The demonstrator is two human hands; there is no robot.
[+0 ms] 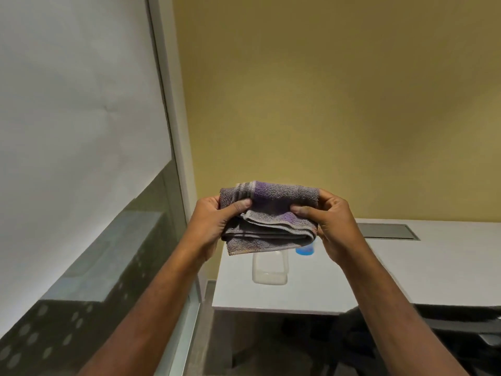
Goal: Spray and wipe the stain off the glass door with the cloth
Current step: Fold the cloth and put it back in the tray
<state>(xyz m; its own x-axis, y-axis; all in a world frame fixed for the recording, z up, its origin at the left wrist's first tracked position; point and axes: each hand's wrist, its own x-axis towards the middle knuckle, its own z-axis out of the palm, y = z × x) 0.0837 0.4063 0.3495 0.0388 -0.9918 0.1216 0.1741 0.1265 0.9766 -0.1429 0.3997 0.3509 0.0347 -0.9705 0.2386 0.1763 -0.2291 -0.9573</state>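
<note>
A folded grey and purple cloth (pixel 271 213) is held up in front of me by both hands, over the left end of a white table. My left hand (pixel 217 226) grips its left edge with the thumb on top. My right hand (pixel 333 226) pinches its right edge. The glass door (pixel 81 131) fills the left side, frosted above and clear below, with a pale metal frame (pixel 176 147). I see no clear stain on it from here. A clear plastic bottle (pixel 269 270) with a blue part (pixel 305 250) stands on the table, mostly hidden behind the cloth.
A white table (pixel 406 272) stands against the yellow wall (pixel 325 104), with a grey cable hatch (pixel 387 231) set in its top. A dark chair (pixel 461 329) sits under its front edge at the right. Grey floor shows between door and table.
</note>
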